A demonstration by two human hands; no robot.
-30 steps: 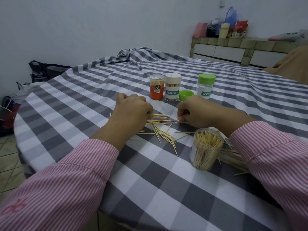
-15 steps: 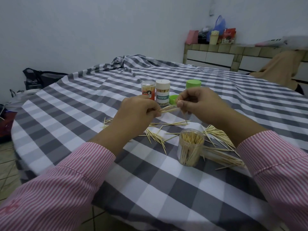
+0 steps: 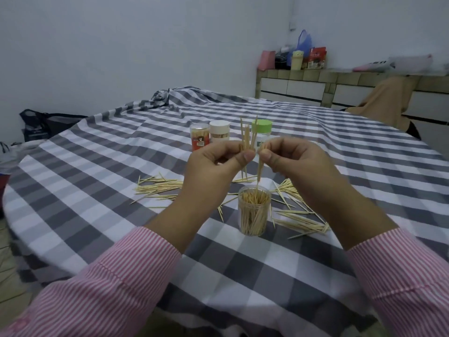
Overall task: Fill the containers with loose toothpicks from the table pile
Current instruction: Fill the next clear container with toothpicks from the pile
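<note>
An open clear container, nearly full of toothpicks, stands on the checked tablecloth. Above it my left hand pinches an upright bundle of toothpicks. Beside it my right hand pinches a few toothpicks whose tips point down at the container's mouth. Loose toothpicks lie left of the container and to its right.
Behind my hands stand a red-labelled container, a white-capped one and a green-capped one. A dark bag sits beyond the table's left edge. A tiled counter with bags runs along the back right.
Both hands rose from the table with toothpicks and turned the bundle from lying flat to upright over the clear container. The view tilted up.
</note>
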